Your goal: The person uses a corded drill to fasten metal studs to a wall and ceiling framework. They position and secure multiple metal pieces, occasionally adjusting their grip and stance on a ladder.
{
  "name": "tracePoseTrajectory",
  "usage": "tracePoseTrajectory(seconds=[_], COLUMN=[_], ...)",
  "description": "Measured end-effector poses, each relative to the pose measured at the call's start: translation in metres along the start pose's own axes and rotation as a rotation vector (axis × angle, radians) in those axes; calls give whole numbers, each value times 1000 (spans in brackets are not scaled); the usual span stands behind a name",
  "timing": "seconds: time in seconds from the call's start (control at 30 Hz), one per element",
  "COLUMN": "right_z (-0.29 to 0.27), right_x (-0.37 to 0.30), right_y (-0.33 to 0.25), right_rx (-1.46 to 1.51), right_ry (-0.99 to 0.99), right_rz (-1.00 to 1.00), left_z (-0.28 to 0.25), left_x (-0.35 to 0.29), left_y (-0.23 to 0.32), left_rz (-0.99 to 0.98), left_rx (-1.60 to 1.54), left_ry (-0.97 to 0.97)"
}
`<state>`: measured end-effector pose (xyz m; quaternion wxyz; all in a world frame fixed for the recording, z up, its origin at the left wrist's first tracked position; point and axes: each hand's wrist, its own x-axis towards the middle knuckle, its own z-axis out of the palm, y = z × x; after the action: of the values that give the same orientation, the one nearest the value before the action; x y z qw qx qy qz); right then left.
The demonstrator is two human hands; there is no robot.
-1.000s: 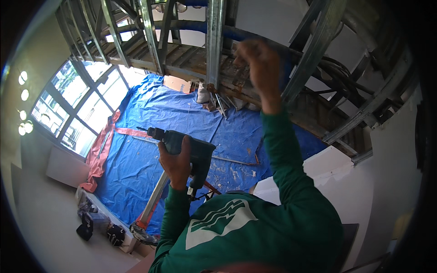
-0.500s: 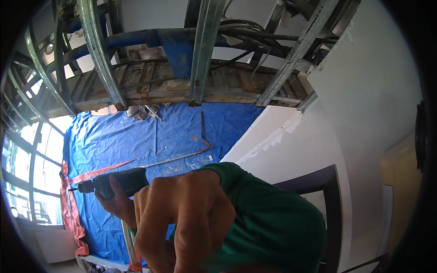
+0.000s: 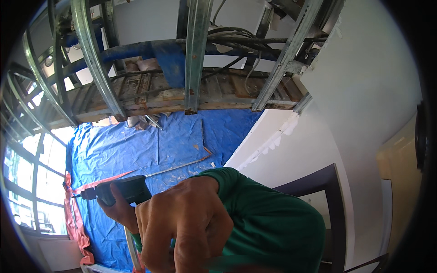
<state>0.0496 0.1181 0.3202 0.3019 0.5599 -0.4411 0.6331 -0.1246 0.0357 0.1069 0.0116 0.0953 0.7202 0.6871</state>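
My left hand point(image 3: 122, 213) is closed on a dark green cordless drill point(image 3: 127, 189), its thumb laid up along the tool's side. The drill's chuck and thin bit point left. In front of it, close to the camera, my right hand point(image 3: 184, 218) comes in from the green-sleeved right arm. Its fingers are bent downward and closed; whatever they hold, if anything, is hidden behind the knuckles. My right hand covers the drill's lower part and much of my left forearm.
Metal studs point(image 3: 198, 59) cross the top, with black cables point(image 3: 236, 38) and a dusty wooden beam among them. Below spreads a blue tarp point(image 3: 118, 154) with a red strip. A white wall point(image 3: 282, 154) and dark frame point(image 3: 334, 200) stand right, windows point(image 3: 45, 195) left.
The view has shifted slightly, so the studs and tarp sit a little lower. The drill and my left hand appear slightly lower and further right. Both hands keep their shape.
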Motion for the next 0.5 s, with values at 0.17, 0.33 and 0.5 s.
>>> tracePoseTrajectory(seconds=[0.17, 0.33, 0.5], right_z=[-11, -42, -50], right_x=[-22, -111, -220], right_y=[-8, 2, 14], right_rx=[-275, -620, -813], right_ry=[-36, 387, 556], right_rz=[275, 887, 1388], left_z=[2, -1, -2], left_x=[-2, -4, -9], left_y=[-9, 3, 27], left_rz=[-35, 235, 92], left_rx=[-101, 21, -27], left_ry=[-14, 13, -54])
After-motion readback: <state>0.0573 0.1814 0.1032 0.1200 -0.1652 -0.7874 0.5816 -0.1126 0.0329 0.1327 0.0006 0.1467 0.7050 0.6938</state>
